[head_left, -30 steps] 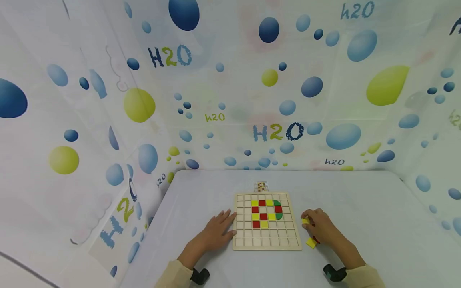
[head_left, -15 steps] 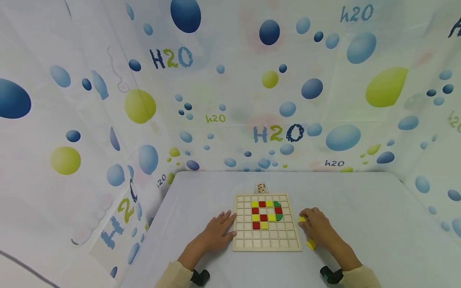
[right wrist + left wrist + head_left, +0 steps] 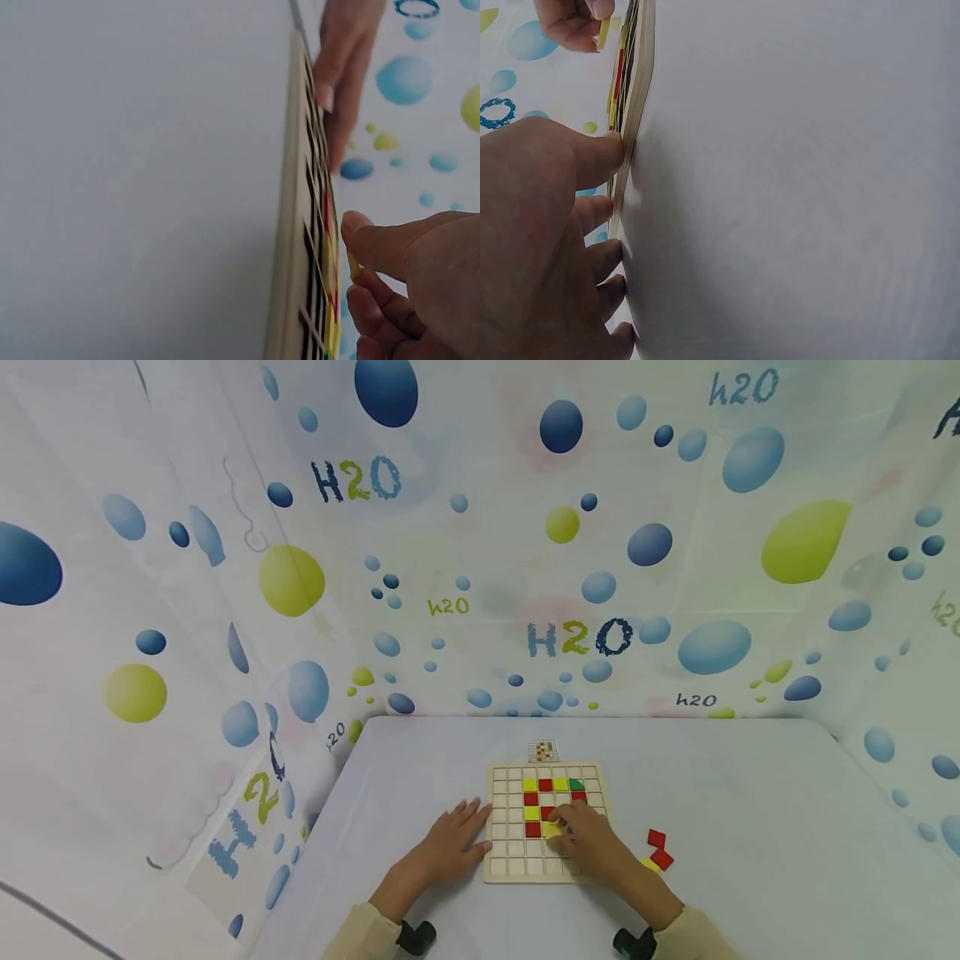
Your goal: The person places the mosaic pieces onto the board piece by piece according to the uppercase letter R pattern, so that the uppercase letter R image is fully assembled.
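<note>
A wooden grid board [image 3: 517, 865] lies flat on the table, with red, yellow and green tiles set in its cells. My left hand [image 3: 454, 843] rests at the board's left side, fingers extended; in the left wrist view its thumb and fingertips touch the board's edge. Over the middle of the board is my right hand [image 3: 596, 847]. Between its thumb and fingers it pinches a yellow tile [image 3: 353, 264], seen edge-on in the right wrist view just above the board. That hand covers part of the right side of the pattern, including the lower green tile's spot.
Right of the board lie two loose red tiles [image 3: 657, 838] and a yellow tile [image 3: 648, 864], partly behind the right forearm. A small printed pattern card [image 3: 543, 751] sits beyond the board's far edge. White sheeting [image 3: 495, 552] with coloured spots hangs behind the white table [image 3: 720, 777].
My right hand has moved left from the loose tiles to over the board, bringing a yellow tile. Red tiles it covered now show. My left hand has stayed in place.
</note>
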A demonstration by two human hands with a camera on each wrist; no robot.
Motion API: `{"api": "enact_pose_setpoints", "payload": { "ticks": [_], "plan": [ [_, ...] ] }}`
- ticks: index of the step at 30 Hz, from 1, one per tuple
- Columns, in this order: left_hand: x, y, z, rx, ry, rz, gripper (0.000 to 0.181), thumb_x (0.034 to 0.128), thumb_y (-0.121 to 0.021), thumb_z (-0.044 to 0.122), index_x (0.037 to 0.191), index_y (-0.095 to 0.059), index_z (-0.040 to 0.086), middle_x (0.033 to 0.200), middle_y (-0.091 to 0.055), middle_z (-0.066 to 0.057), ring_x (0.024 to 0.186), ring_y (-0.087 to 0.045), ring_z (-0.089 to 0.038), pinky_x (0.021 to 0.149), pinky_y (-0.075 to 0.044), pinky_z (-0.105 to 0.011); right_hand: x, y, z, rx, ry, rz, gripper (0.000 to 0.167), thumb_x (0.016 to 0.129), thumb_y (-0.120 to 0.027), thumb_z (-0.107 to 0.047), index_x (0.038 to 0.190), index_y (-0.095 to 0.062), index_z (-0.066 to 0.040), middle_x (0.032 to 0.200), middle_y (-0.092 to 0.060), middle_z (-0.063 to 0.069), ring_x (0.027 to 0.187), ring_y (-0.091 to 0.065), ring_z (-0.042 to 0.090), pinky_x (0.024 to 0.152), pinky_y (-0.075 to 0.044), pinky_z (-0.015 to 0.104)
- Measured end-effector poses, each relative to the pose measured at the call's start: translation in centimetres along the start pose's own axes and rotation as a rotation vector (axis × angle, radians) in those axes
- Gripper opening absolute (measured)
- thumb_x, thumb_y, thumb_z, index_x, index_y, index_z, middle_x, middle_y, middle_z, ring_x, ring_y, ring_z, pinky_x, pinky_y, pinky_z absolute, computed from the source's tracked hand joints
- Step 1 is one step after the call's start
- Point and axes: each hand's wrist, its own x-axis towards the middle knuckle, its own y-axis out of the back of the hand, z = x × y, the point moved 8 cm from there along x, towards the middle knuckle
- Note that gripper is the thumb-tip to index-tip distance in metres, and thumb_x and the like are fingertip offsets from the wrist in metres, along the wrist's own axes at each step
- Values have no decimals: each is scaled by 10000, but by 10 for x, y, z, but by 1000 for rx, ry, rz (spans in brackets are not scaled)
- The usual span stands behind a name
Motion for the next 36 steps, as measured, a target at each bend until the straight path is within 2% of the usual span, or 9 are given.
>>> {"api": "enact_pose_setpoints", "payload": {
  "ticks": [6, 10, 18, 22, 26, 32, 34, 36],
  "plan": [
    [-1, -1, -2, 1, -7, 0, 672, 1083, -550, 437, 1654, -360, 137, 1714, -326, -158, 1585, -285, -415, 1249, -253, -658, 0, -21, -27, -75, 152, -25, 176, 936, -821, -223, 1030, -679, -179, 996, -609, -69, 897, -543, 100, 818, -523, 328],
    [-1, -1, -2, 2, -15, 7, 669, 1082, -558, 428, 1649, -369, 128, 1709, -334, -165, 1579, -296, -419, 1242, -264, -661, -1, -25, -32, -117, 185, -20, 141, 938, -821, -221, 1003, -698, -196, 995, -621, -81, 865, -521, 84, 784, -516, 290],
    [-1, -2, -2, 11, -6, -6, 674, 1084, -552, 442, 1655, -358, 143, 1718, -322, -149, 1589, -286, -400, 1251, -260, -647, -4, -23, -34, -119, 194, -7, 90, 938, -787, -120, 975, -735, -184, 986, -647, -75, 852, -533, 77, 787, -524, 309],
    [-1, -1, -2, 9, -3, -9, 681, 1081, -557, 444, 1656, -355, 141, 1720, -317, -149, 1592, -280, -395, 1253, -257, -647, -6, -18, -35, -118, 209, 22, 83, 940, -788, -119, 978, -744, -177, 994, -655, -66, 890, -593, 91, 809, -533, 349],
    [-1, 0, -1, -5, -13, -4, 680, 1081, -561, 434, 1652, -360, 126, 1714, -322, -168, 1588, -281, -411, 1248, -256, -659, -9, -11, -22, -85, 141, 30, 115, 929, -807, -144, 1012, -742, -190, 1024, -661, -81, 976, -625, 115, 856, -528, 404],
    [0, -3, -1, 3, -9, -7, 676, 1080, -563, 428, 1650, -364, 125, 1711, -329, -164, 1586, -289, -406, 1248, -264, -649, -22, 16, 28, -53, -122, 20, 200, 906, -841, -228, 1067, -722, -241, 1037, -616, -87, 1013, -586, 138, 866, -490, 403],
    [0, -2, -1, 16, 0, -4, 675, 1080, -561, 429, 1652, -362, 130, 1714, -328, -155, 1589, -288, -394, 1253, -264, -640, -28, 31, 45, -59, -188, 21, 227, 909, -838, -229, 1098, -712, -214, 1044, -611, -46, 995, -584, 157, 846, -484, 405],
    [0, -1, -1, 18, 3, -2, 673, 1080, -565, 427, 1651, -365, 132, 1715, -328, -152, 1590, -287, -393, 1254, -262, -638, -34, 48, 61, -76, -231, 15, 282, 909, -837, -218, 1140, -691, -145, 1065, -616, 26, 979, -580, 207, 831, -493, 434]
  ]
}}
